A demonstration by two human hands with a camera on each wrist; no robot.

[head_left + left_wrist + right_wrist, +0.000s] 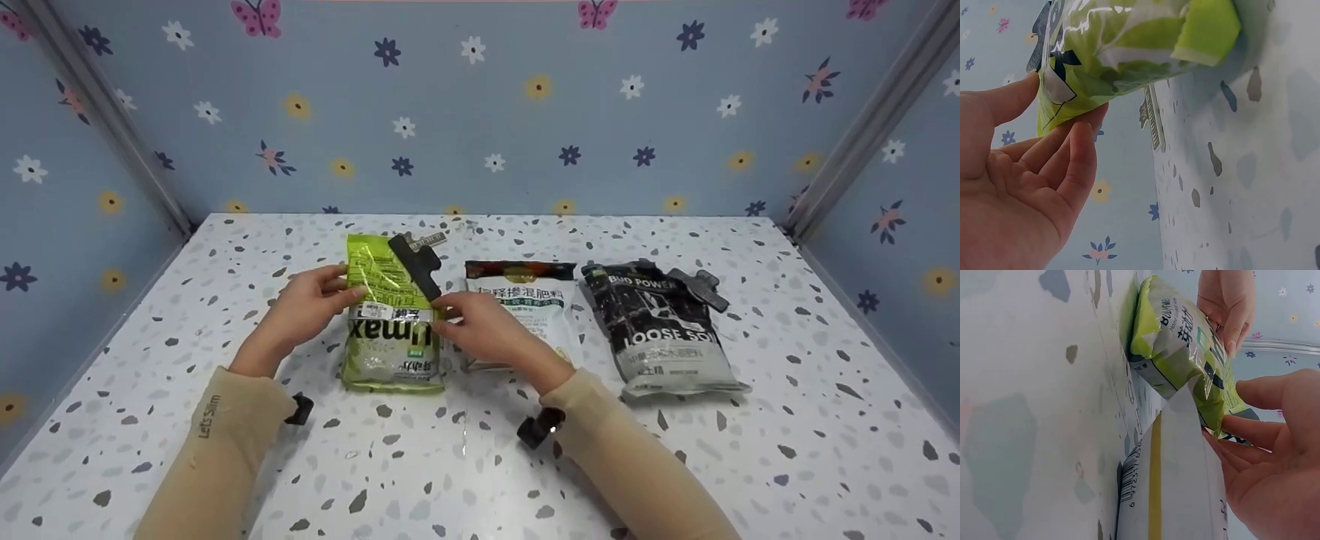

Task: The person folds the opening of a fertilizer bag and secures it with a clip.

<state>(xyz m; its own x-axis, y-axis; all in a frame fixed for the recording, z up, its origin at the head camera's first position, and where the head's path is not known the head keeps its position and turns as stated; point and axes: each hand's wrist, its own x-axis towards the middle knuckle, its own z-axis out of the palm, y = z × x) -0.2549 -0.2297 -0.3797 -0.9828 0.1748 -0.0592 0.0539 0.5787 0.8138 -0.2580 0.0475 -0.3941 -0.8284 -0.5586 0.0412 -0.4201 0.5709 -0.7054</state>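
A green and white fertilizer bag (390, 349) lies on the table, its printing upside down in the head view. A black bag clip (416, 268) runs slantwise along its upper right edge. My left hand (307, 304) pinches the bag's left edge between thumb and fingers; the left wrist view shows the thumb on top and fingertips underneath. My right hand (487, 326) pinches the right edge beside the clip's lower end. In the right wrist view, the thumb and index finger have the green plastic between them.
Right of the green bag lies a white fertilizer bag (525, 311) with a dark top band, partly behind my right hand. Farther right is a black and grey soil bag (664, 330) with a dark clip (701, 289) at its upper corner. A patterned blue wall (480, 105) stands behind.
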